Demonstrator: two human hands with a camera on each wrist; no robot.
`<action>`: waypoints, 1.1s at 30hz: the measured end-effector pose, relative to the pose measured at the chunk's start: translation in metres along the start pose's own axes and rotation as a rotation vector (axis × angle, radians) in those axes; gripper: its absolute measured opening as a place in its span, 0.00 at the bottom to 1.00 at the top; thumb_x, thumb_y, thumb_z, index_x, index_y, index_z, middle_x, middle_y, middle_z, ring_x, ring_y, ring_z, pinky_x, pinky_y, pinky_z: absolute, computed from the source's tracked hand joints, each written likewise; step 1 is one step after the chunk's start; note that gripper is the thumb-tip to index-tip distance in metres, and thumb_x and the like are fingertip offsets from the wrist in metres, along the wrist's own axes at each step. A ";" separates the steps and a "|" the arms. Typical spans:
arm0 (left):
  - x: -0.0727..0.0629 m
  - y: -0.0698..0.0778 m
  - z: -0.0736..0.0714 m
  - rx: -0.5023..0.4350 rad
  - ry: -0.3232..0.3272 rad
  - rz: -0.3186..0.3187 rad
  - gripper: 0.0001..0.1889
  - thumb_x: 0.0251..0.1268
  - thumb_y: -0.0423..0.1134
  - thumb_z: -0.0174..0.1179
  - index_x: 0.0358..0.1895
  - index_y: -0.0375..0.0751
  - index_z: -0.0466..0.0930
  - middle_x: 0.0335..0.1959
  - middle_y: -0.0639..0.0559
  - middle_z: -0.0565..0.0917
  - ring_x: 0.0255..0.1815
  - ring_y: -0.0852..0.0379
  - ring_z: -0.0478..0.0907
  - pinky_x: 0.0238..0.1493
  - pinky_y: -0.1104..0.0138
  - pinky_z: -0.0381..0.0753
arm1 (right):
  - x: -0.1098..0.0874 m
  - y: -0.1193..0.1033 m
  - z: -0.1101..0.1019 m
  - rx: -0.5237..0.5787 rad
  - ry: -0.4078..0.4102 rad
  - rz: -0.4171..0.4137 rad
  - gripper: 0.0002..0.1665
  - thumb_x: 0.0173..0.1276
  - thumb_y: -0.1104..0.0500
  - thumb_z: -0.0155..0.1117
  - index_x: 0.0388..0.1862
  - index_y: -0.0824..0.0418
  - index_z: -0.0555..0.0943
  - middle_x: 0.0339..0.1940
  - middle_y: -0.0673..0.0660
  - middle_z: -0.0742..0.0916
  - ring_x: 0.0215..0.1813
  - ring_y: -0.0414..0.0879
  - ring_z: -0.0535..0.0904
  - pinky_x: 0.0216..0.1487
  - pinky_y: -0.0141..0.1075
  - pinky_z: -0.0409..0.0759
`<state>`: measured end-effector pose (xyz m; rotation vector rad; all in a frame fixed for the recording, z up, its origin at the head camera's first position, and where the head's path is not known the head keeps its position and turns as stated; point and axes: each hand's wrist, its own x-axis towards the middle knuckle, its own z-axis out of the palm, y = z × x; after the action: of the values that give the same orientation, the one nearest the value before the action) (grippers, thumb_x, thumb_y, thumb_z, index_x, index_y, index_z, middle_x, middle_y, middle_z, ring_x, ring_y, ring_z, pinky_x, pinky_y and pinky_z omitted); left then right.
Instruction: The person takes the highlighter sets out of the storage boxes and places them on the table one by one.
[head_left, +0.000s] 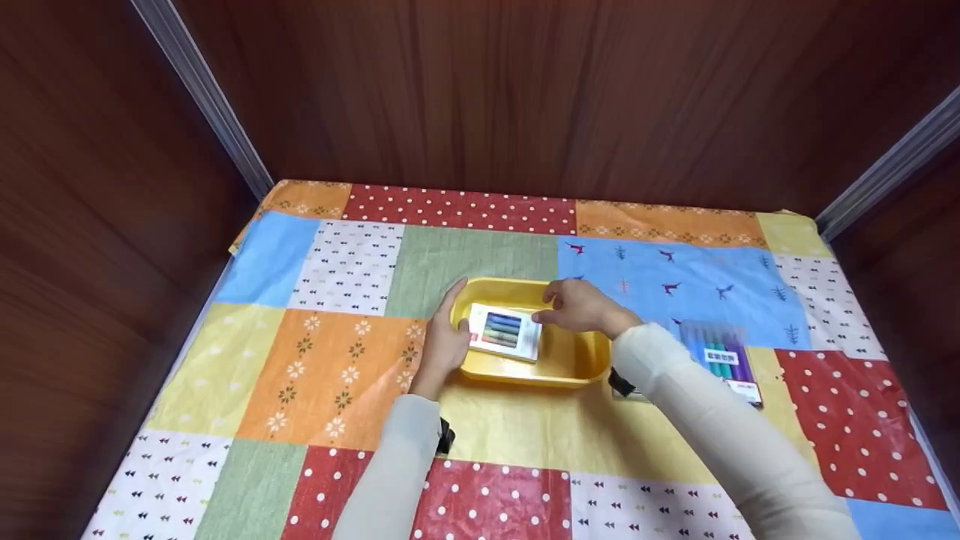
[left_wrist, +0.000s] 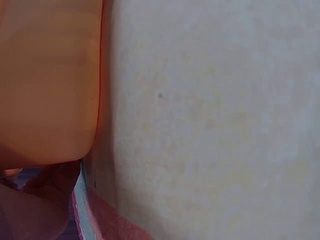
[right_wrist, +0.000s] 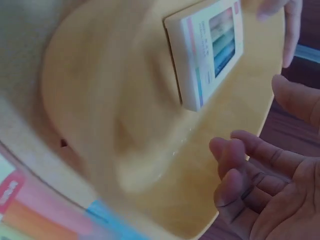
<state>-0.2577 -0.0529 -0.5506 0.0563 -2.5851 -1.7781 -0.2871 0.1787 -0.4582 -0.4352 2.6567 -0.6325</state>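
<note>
A yellow plastic basin (head_left: 555,381) stands on the patchwork cloth in the head view. Inside, toward its left end, lies a white box (head_left: 504,331) whose window shows several coloured sticks. My left hand (head_left: 448,341) grips the basin's left end, thumb over the rim and fingers along the outside. My right hand (head_left: 581,306) hovers over the basin's right half with its fingers loosely bent. In the right wrist view, a gap separates the right hand (right_wrist: 270,185) from the white box (right_wrist: 207,52), and nothing is in its fingers. The left wrist view shows the basin's outer wall (left_wrist: 47,85).
To the right of the basin lies a clear case of green and purple pens (head_left: 720,360), partly behind the right sleeve. Another colourful pack (right_wrist: 45,215) shows beside the basin in the right wrist view. Brown wooden panels (head_left: 495,97) enclose the back and sides.
</note>
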 end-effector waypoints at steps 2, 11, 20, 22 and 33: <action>0.000 0.000 -0.001 -0.003 0.002 -0.004 0.38 0.70 0.24 0.49 0.77 0.66 0.61 0.78 0.44 0.66 0.14 0.61 0.63 0.17 0.73 0.66 | 0.006 -0.004 0.002 -0.019 -0.023 -0.010 0.31 0.69 0.46 0.66 0.58 0.70 0.79 0.49 0.67 0.87 0.47 0.55 0.82 0.57 0.51 0.81; 0.001 0.000 0.003 -0.013 0.011 0.010 0.37 0.70 0.23 0.51 0.77 0.60 0.62 0.79 0.49 0.65 0.34 0.53 0.77 0.22 0.71 0.71 | 0.024 -0.015 0.015 -0.081 -0.104 -0.005 0.33 0.68 0.45 0.67 0.61 0.69 0.78 0.52 0.66 0.86 0.48 0.54 0.81 0.60 0.52 0.80; 0.001 -0.001 0.001 -0.028 0.011 -0.012 0.38 0.70 0.24 0.50 0.77 0.66 0.61 0.78 0.45 0.66 0.13 0.64 0.61 0.15 0.75 0.67 | 0.034 -0.026 0.025 -0.128 -0.159 0.076 0.37 0.62 0.44 0.74 0.64 0.63 0.77 0.54 0.59 0.86 0.48 0.49 0.79 0.60 0.48 0.81; 0.001 -0.001 0.001 -0.024 0.011 -0.013 0.38 0.70 0.24 0.50 0.77 0.66 0.61 0.78 0.44 0.66 0.13 0.64 0.61 0.15 0.75 0.67 | 0.036 -0.027 0.025 -0.140 -0.170 0.083 0.38 0.61 0.43 0.75 0.63 0.63 0.77 0.54 0.58 0.86 0.49 0.49 0.79 0.60 0.48 0.80; 0.000 0.000 0.001 0.038 0.036 -0.010 0.37 0.70 0.25 0.52 0.77 0.62 0.62 0.77 0.45 0.68 0.27 0.54 0.74 0.25 0.71 0.73 | 0.041 -0.031 0.030 -0.242 -0.166 0.032 0.37 0.54 0.42 0.79 0.56 0.62 0.81 0.45 0.55 0.87 0.42 0.47 0.78 0.51 0.46 0.81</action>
<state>-0.2582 -0.0519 -0.5514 0.1010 -2.5985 -1.7152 -0.3047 0.1260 -0.4796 -0.4885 2.5824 -0.2520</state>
